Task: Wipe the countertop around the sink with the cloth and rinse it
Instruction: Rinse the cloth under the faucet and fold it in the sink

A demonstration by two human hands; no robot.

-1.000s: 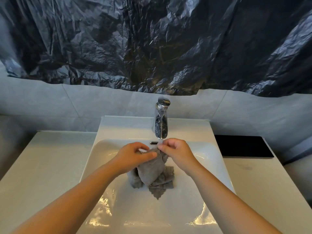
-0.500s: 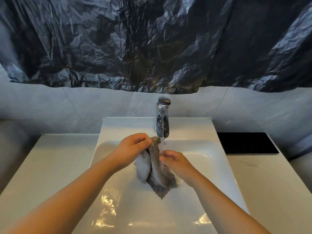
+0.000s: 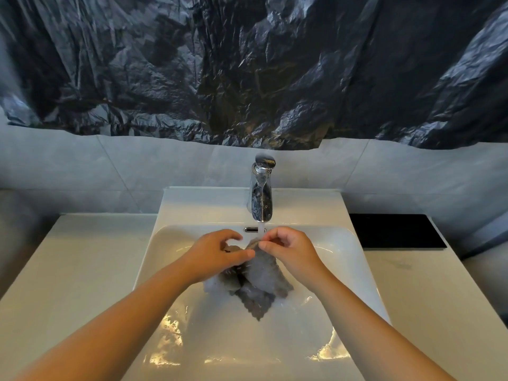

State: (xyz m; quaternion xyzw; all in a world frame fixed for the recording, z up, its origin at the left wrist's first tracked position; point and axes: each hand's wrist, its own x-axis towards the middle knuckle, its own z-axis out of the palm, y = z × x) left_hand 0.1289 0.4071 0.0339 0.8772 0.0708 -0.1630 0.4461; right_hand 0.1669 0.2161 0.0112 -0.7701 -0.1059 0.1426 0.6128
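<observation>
Both hands are working over the sink, the left hand and the right hand each pinching the top edge of the cloth so that it is hanging spread open under the running water from the tap, probably to let the flow reach more of the fabric. The cloth is looking dark grey, soaked and crumpled, its zigzag lower corner drooping into the basin, well clear of the countertop

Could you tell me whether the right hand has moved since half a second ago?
Yes: the right hand rose toward the faucet spout.
</observation>
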